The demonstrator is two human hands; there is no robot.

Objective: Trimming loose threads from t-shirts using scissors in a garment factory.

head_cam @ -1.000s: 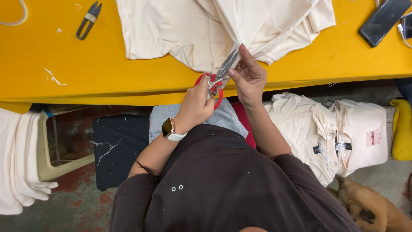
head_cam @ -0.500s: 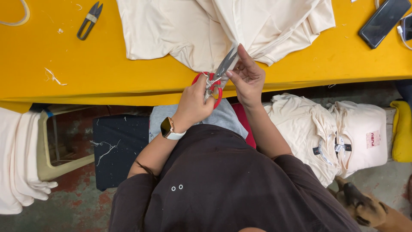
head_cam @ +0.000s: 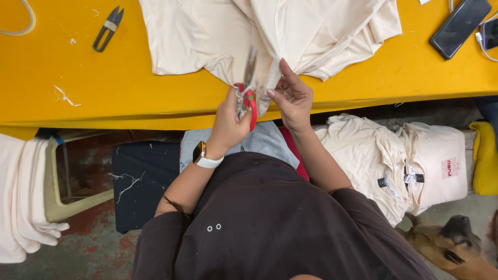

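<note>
Head view: one look down over my own arms.
Table (head_cam: 78,103): yellow top; cream garment (head_cam: 207,36) spread on it, its lower fold hanging over the near edge.
Left hand (head_cam: 228,122): my fingers are closed through the red handles of the scissors (head_cam: 248,93); blades point up into the fold, parted only a little.
Right hand (head_cam: 293,98): pinches the cream fold between thumb and fingertips, just right of the blades, touching the cloth.
Thread snips (head_cam: 107,28): lying loose on the table, well apart to my left.
Phone (head_cam: 460,27): far right corner of the table.
Stack of folded cream shirts (head_cam: 404,166): below the table, by my right arm.
</note>
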